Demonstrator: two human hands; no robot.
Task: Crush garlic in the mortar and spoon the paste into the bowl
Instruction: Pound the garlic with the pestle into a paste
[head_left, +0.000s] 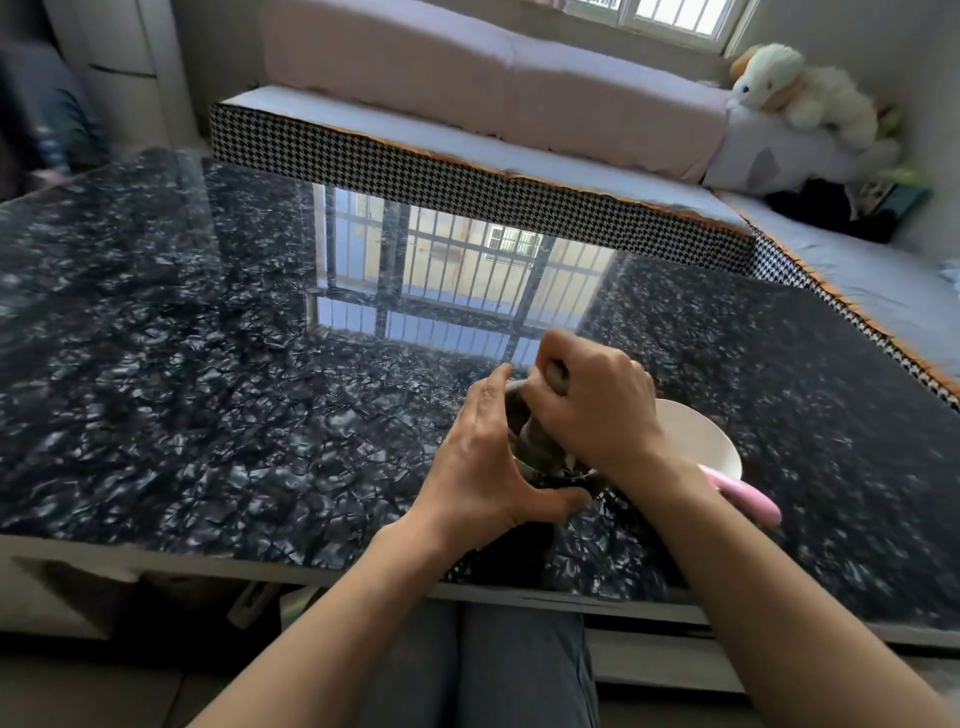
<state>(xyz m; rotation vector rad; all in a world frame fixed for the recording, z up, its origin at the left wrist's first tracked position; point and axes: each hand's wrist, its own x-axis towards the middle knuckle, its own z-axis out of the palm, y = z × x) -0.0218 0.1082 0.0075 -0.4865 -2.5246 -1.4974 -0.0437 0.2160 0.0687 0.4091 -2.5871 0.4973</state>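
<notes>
The fingers (592, 387) of the right hand (597, 410) were curled tightly round the top of the pestle (558, 375), whose grey end showed between thumb and forefinger while its shaft ran down into the mortar (519, 415). The left hand (483, 457) cupped the mortar's near side, its fingers almost straight and pressed along the wall, its thumb (556, 501) spread below the rim to steady it. Most of the mortar lay hidden behind the two hands; only a dark strip of its rim and inner wall showed between them. A few pale flecks low inside the mortar, beside the pestle, could have been garlic, but blur made that uncertain, and how finely it was crushed could not be told.

Just to the right of the mortar stood the white bowl (696, 436), and what showed of its inside looked bare, though the right wrist covered part of it. A pink-handled tool (743, 493), probably the spoon, lay against the bowl's near edge, to the right of the mortar, with no hand on it. All of this rested on the dark speckled table (208, 364).

Judged from this, the work was in its crushing stage: the pounding was under way, and the spooning of paste into the bowl was not yet begun.
</notes>
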